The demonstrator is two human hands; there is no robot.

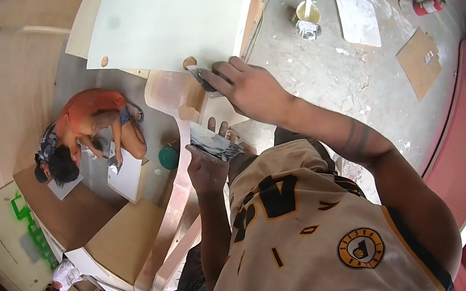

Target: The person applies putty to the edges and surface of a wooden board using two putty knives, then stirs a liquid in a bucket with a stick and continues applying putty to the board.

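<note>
My right hand (pixel 251 90) is closed on a dark flat scraper (pixel 202 80), whose edge is beside a round hole (pixel 189 62) near the edge of a white panel (pixel 168 17). Lower down, my left hand (pixel 207 167) grips a flat plate (pixel 214 140) smeared with white and grey paste. Between the two hands stands part of a pale wooden frame (pixel 192 103). A second round hole (pixel 104 61) shows at the panel's left corner.
A crouching person in an orange shirt (pixel 92 104) works over white boards (pixel 126 174) at the left. On the floor are a tub (pixel 307 11), a white board (pixel 358 19), a brown board (pixel 419 63) and a fire extinguisher (pixel 429 5). Wooden cabinets (pixel 123 244) stand lower left.
</note>
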